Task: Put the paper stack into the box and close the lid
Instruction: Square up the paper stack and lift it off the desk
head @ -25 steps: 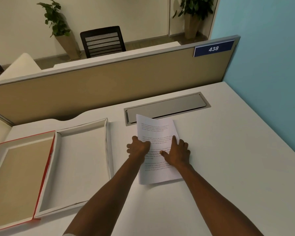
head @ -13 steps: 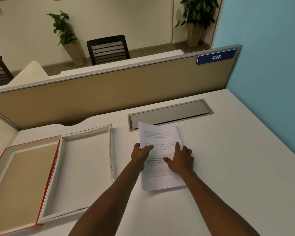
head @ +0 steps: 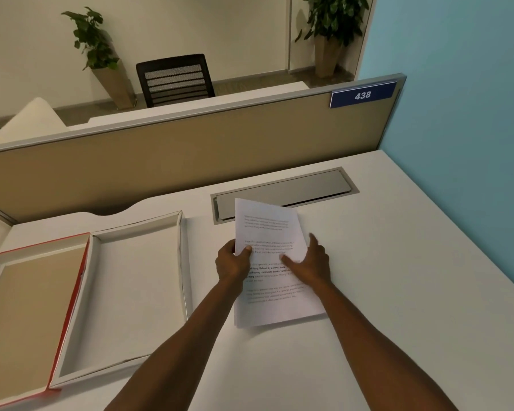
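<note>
A thin stack of printed white paper [head: 269, 226] lies on the white desk, its far end over the cable flap. My left hand [head: 231, 264] grips the stack's left edge, thumb on top and fingers under it. My right hand [head: 310, 262] lies flat on the sheet's right side, fingers spread. To the left sits the open white box tray [head: 182, 256], with nothing inside. Its red-edged lid [head: 80, 280] lies inside up beside the tray, further left.
A grey metal cable flap [head: 309, 188] is set into the desk behind the paper. A tan partition [head: 190, 155] closes the desk's far side and a blue wall [head: 457, 114] the right. Beyond stand a black chair [head: 175, 80] and potted plants.
My left hand has shifted from resting on the paper to clasping its left edge, which now lifts slightly. My right hand stays flat on the sheet.
</note>
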Motion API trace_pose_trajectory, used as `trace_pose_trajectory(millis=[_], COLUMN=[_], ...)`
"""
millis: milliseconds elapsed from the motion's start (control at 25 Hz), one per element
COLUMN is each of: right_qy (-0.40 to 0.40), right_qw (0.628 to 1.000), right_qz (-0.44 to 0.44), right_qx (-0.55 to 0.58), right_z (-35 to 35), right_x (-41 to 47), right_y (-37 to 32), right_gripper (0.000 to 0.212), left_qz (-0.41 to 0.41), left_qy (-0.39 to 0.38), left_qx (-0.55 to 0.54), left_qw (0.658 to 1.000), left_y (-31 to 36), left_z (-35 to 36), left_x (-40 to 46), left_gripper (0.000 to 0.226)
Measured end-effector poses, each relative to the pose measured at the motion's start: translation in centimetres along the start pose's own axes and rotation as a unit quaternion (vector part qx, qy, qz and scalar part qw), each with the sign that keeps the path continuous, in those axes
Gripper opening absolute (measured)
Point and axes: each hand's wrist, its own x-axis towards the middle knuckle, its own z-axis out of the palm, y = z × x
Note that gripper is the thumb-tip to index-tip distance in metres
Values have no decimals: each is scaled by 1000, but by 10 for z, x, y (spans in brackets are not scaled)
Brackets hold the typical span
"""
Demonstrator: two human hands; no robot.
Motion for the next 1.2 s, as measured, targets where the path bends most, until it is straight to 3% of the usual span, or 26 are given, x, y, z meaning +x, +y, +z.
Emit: trace_pose_trajectory(millis=[120,200,280,400,480,600,760,960,1120,1200], right_qy=[-36,-126,-138,-36,17,67,64,70,45,51], right_qw=[963,918,894,932,951,942,916,911,904,907], right_qz=[68,29,1,-19,-78,-163,-225,-207,-230,-231], right_qx=[258,376,427,359,300,286,327,351,358,349], right_z=[-29,-38,-37,-32,-32,-37,-30,-38,-36,-29], right_x=[7,4,-6,-24,-35,-53,-69,-69,-76,-80], right_y=[6,5,-1,-18,-29,-42,-42,-31,-27,-30], right_gripper=[99,80,60,42,37,35,28,46,42,37], left_qz=[74,113,148,193,209,241,256,257,281,274], left_qy=[-45,-64,-65,-39,-23,-21,-17,1,14,22], left_qx=[-42,-48,-32,11,19,-7,-32,-49,-71,-76], left_qw=[995,990,986,980,977,970,966,965,957,958], left_y=[-1,-1,-1,3,6,1,-5,-7,1,0], left_z=[-12,-20,-28,-35,-39,-48,-56,-64,-61,-54], left_x=[-21,-33,-41,-45,-48,-51,-60,-63,-67,-71], left_gripper=[33,38,40,37,36,31,38,49,66,60])
